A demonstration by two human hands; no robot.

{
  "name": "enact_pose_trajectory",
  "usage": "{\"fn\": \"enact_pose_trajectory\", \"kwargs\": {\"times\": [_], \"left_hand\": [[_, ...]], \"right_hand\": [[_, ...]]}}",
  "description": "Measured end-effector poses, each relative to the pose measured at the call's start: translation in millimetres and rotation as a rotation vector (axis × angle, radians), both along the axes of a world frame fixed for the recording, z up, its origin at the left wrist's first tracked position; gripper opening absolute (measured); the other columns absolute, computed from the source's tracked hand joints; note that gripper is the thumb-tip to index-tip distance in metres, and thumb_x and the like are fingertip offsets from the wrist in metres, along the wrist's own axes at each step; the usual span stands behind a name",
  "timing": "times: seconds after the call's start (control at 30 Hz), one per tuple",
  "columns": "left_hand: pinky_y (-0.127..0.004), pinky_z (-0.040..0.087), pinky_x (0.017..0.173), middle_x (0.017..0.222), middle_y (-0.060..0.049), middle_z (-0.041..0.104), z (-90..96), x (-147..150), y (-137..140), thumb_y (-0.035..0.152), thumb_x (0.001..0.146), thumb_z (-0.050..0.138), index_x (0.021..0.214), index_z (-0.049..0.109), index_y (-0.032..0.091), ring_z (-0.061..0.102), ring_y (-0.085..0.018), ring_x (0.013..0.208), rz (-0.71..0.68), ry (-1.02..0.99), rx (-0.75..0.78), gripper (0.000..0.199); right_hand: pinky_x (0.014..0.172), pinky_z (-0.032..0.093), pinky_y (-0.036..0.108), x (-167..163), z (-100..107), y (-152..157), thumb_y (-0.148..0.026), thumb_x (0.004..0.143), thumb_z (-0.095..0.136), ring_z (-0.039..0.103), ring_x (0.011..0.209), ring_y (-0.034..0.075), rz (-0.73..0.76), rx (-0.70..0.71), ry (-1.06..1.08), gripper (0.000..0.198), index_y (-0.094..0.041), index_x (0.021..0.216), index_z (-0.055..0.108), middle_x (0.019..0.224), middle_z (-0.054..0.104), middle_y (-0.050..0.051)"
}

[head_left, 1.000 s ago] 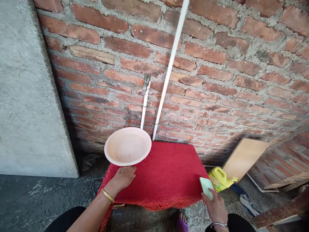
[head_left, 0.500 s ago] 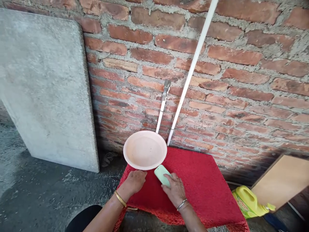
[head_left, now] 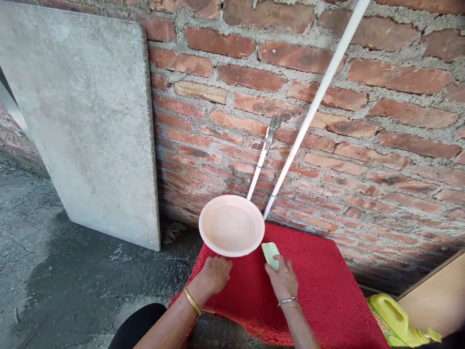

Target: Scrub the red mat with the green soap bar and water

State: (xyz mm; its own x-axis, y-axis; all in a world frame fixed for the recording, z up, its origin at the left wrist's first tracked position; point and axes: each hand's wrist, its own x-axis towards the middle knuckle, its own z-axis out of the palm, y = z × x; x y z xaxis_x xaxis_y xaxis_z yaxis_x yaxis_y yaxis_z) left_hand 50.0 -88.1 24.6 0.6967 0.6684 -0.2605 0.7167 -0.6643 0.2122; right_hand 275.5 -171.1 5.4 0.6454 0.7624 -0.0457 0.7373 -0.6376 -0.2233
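Observation:
A shallow pale pink basin [head_left: 231, 227] sits at the back left of the red fleecy cloth [head_left: 319, 276]. My left hand [head_left: 215, 275], with a gold bangle on its wrist, is closed just below the basin's front rim. Its fingertips are tucked out of sight, so whatever they grip is hidden. On the right, my right hand [head_left: 283, 278] grips the near end of a pale green oblong thing [head_left: 271, 255] with rounded corners. That thing is held just over the cloth, to the right of the basin, and its underside does not show.
A brick wall [head_left: 261, 80] rises behind, with a white pipe [head_left: 316, 106] and a shorter capped pipe [head_left: 257, 172] before it. A grey slab [head_left: 90, 126] leans at left. At lower right stand a yellow jug [head_left: 394, 322] and a tan board [head_left: 436, 300].
The view has swung left, so everything sits further right in the picture. My right hand has carried the pale green thing away from the basin's rim to the right. My left hand stays near the basin.

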Motion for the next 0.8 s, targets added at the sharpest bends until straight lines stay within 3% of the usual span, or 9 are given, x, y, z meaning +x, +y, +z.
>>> {"fn": "enact_pose_trajectory", "kwargs": {"times": [0.13, 0.3, 0.47, 0.67, 0.8], "left_hand": [[-0.053, 0.049, 0.094, 0.118, -0.020, 0.071, -4.9, 0, -1, 0.024, 0.092, 0.055, 0.123, 0.067, 0.014, 0.066, -0.037, 0.112, 0.010, 0.002, 0.015, 0.034], [-0.052, 0.047, 0.100, 0.122, -0.019, 0.069, -2.9, 0, -5, 0.025, 0.096, 0.047, 0.129, 0.064, 0.015, 0.063, -0.035, 0.117, -0.009, -0.008, 0.017, 0.038], [-0.053, 0.046, 0.102, 0.127, -0.020, 0.068, -1.3, -1, -6, 0.023, 0.096, 0.045, 0.130, 0.064, 0.015, 0.062, -0.036, 0.120, -0.007, -0.009, 0.012, 0.040], [-0.046, 0.050, 0.097, 0.113, -0.016, 0.074, 13.0, 12, -5, 0.018, 0.095, 0.044, 0.115, 0.070, 0.017, 0.068, -0.031, 0.111, -0.006, -0.001, 0.004, 0.033], [-0.048, 0.047, 0.107, 0.132, -0.014, 0.067, 6.2, 23, -9, 0.027, 0.093, 0.055, 0.128, 0.067, 0.021, 0.061, -0.032, 0.126, 0.001, -0.068, 0.020, 0.037]], "right_hand": [[0.076, 0.053, 0.033, -1, 7, 15, -0.054, 0.099, 0.042, 0.069, 0.096, 0.023, -0.036, 0.054, 0.047, 0.044, -0.027, 0.130, 0.057, 0.118, 0.061, 0.010], [0.083, 0.051, 0.034, 0, 3, 30, -0.045, 0.092, 0.056, 0.068, 0.100, 0.023, 0.053, -0.016, 0.048, 0.034, -0.028, 0.121, 0.061, 0.115, 0.062, 0.007], [0.086, 0.050, 0.035, 29, 11, 37, -0.051, 0.096, 0.049, 0.068, 0.101, 0.024, -0.085, 0.001, 0.010, 0.040, -0.024, 0.124, 0.060, 0.112, 0.062, 0.010], [0.085, 0.048, 0.031, 14, 5, 67, -0.050, 0.094, 0.053, 0.067, 0.101, 0.020, 0.083, 0.024, 0.065, 0.034, -0.030, 0.119, 0.064, 0.114, 0.064, 0.005], [0.100, 0.043, 0.035, 63, 7, 53, -0.047, 0.090, 0.061, 0.062, 0.116, 0.023, 0.084, -0.018, 0.005, 0.035, -0.031, 0.122, 0.065, 0.122, 0.064, 0.005]]}}
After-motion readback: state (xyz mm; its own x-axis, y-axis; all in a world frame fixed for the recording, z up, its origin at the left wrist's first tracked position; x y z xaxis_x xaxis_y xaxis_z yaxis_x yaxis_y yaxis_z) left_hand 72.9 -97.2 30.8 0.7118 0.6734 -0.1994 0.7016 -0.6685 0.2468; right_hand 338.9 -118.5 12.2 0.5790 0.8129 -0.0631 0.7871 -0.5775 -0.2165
